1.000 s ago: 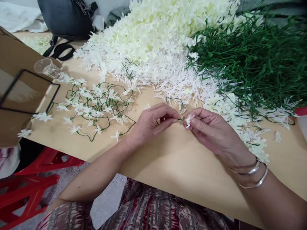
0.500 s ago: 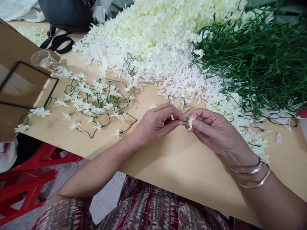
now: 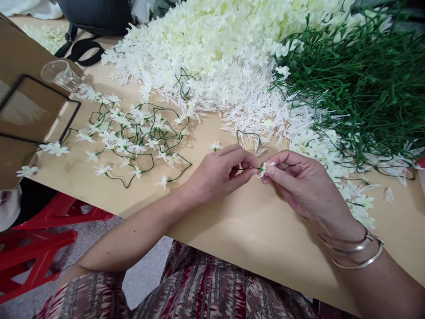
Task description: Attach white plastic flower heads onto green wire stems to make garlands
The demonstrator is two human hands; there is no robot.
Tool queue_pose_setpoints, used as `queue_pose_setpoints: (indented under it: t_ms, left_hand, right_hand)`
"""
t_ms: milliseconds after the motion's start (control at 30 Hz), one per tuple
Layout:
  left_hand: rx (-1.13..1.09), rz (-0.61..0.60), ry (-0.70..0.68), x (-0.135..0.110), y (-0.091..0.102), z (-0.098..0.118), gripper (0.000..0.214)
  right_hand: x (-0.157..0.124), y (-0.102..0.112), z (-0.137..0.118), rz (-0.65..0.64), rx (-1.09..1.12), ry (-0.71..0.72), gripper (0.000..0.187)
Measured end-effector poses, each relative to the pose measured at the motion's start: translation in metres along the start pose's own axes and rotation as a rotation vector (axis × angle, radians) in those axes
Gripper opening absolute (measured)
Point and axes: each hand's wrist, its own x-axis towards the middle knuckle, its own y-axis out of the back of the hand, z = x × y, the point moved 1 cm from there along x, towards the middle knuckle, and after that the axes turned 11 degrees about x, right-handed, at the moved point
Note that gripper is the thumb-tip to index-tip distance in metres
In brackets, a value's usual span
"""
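My left hand pinches the tip of a thin green stem between thumb and forefinger. My right hand pinches a small white artificial flower right against that stem tip, so the fingertips of both hands nearly touch above the tan tabletop. Two metal bangles circle my right wrist. Left of my hands lies a tangle of green stems with white flowers on them.
A big heap of loose white flowers fills the back of the table, with a pile of bare green stems at the right. At the left are a cardboard box, a clear plastic cup and a black bag. Red stools stand below.
Both hands have stayed pinched together, and the flower has closed in on the stem tip. The camera has tipped a little, shifting the scene slightly.
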Motion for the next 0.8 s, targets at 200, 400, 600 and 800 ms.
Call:
queue_pose_setpoints:
  t_ms: [200, 400, 600, 800]
  left_hand:
    - [-0.024, -0.02, 0.021, 0.0004, -0.0008, -0.003, 0.007]
    - [-0.044, 0.0, -0.035, 0.0011, -0.0017, -0.0025, 0.009]
    - [0.071, -0.011, -0.087, -0.002, -0.0008, -0.0008, 0.012]
    - [0.126, -0.005, -0.071, -0.0028, 0.0, 0.0026, 0.011]
  right_hand:
    - [0.0002, 0.0009, -0.0055, -0.036, -0.025, -0.035, 0.025]
    - [0.0026, 0.0033, -0.0074, -0.098, -0.043, -0.063, 0.027]
    - [-0.0015, 0.0038, -0.0021, -0.034, -0.094, 0.0, 0.026]
    - [0.0004, 0.008, 0.002, -0.042, -0.135, 0.046, 0.026]
